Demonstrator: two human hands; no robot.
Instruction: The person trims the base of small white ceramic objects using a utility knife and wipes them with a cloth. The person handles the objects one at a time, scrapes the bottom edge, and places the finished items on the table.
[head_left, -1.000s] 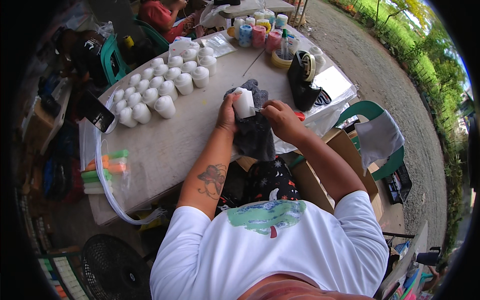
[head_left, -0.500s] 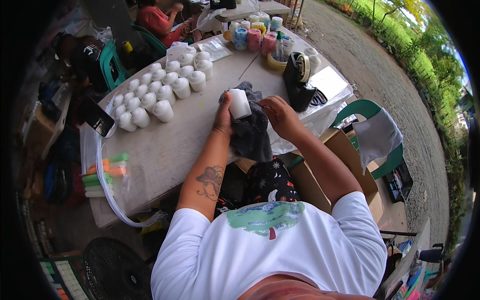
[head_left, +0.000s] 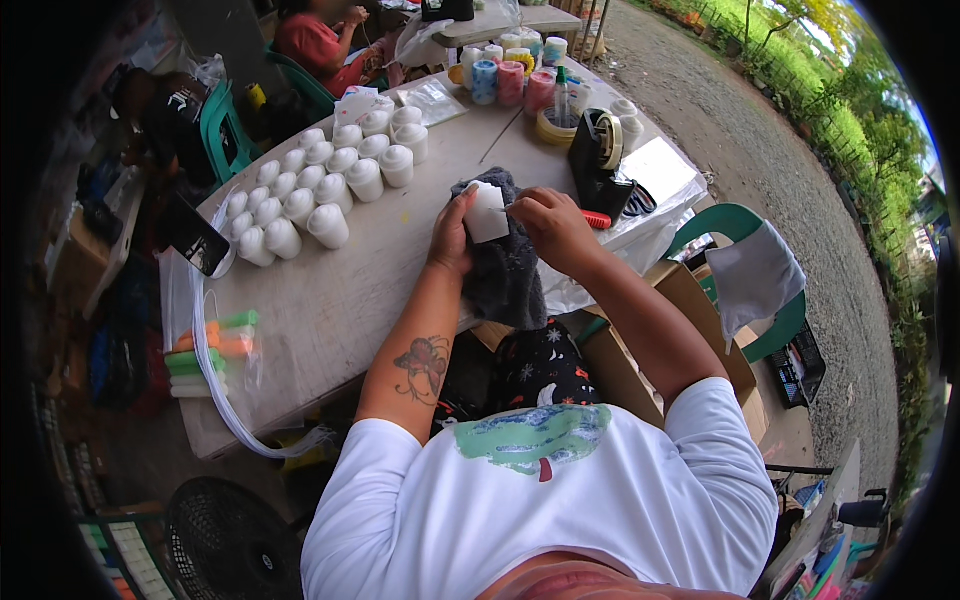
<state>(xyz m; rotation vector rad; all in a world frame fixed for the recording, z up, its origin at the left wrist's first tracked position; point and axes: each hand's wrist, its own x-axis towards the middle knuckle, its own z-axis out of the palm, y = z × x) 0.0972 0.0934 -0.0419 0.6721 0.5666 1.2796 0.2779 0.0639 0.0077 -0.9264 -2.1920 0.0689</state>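
Observation:
My left hand (head_left: 453,238) is wrapped round a white pillar candle (head_left: 488,217), its thumb near the upper end. Beneath the candle a dark grey towel (head_left: 507,288) hangs over the table's near edge toward my lap. In my right hand (head_left: 554,228) is a craft knife with a red handle (head_left: 597,220) that sticks out behind the fingers. Its thin blade points at the candle's right side; whether it touches the wax is too small to tell.
Rows of white candles with domed tops (head_left: 330,190) stand left on the table (head_left: 400,270). Farther off are coloured candles (head_left: 510,82), a green-capped bottle (head_left: 561,95) and a black tape dispenser (head_left: 597,165). Wick strands (head_left: 215,380) lie left; a person (head_left: 315,45) sits beyond.
My right hand has turned and come nearer the candle, so the knife's red handle now shows. The candle has turned slightly in my left hand.

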